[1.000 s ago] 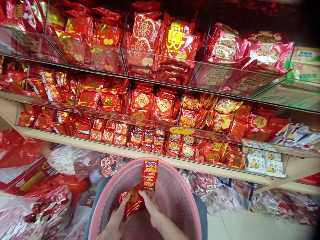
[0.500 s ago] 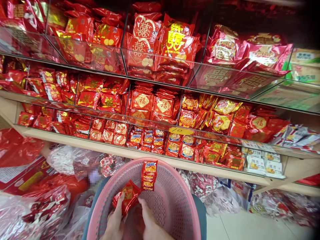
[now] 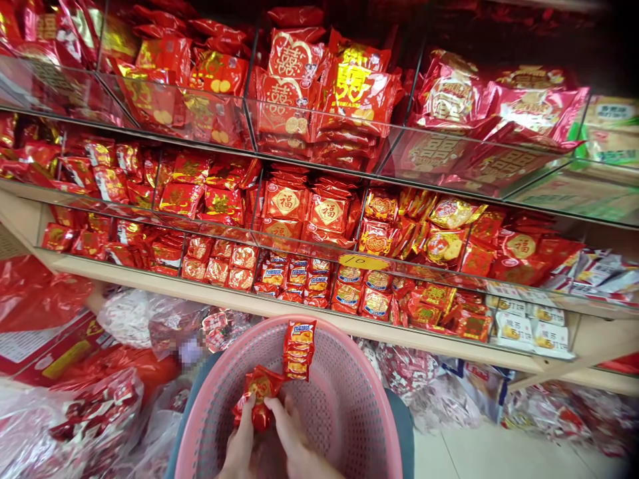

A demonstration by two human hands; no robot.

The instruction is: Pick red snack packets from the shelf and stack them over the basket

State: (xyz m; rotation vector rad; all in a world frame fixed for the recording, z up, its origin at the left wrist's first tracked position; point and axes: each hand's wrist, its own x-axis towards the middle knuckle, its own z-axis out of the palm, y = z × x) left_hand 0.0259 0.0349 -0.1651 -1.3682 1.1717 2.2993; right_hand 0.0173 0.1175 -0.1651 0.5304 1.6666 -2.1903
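Pinching a small red foil packet [image 3: 259, 396] between them inside the pink basket [image 3: 349, 372], the left hand [image 3: 240, 447] and right hand [image 3: 292, 444] each close a grip on its edges; it looks light, crinkly, slippery, best held by the sealed ends.

- Basket [image 3: 349, 399]: pink plastic, perforated wall, matt finish.
- Packet [image 3: 259, 396] gripped by the left hand [image 3: 242, 446] and right hand [image 3: 294, 442]: red foil, glossy, crinkled.
- Snack stack [image 3: 298, 349]: glossy printed film.
- Dividers [image 3: 319, 126]: clear, smooth, reflective panels.
- Shelf [image 3: 299, 309]: pale wood-look board, matt.
- Bags [image 3: 130, 316]: thin clear plastic, wrinkled, shiny.
- Floor [image 3: 479, 452]: smooth pale tile.
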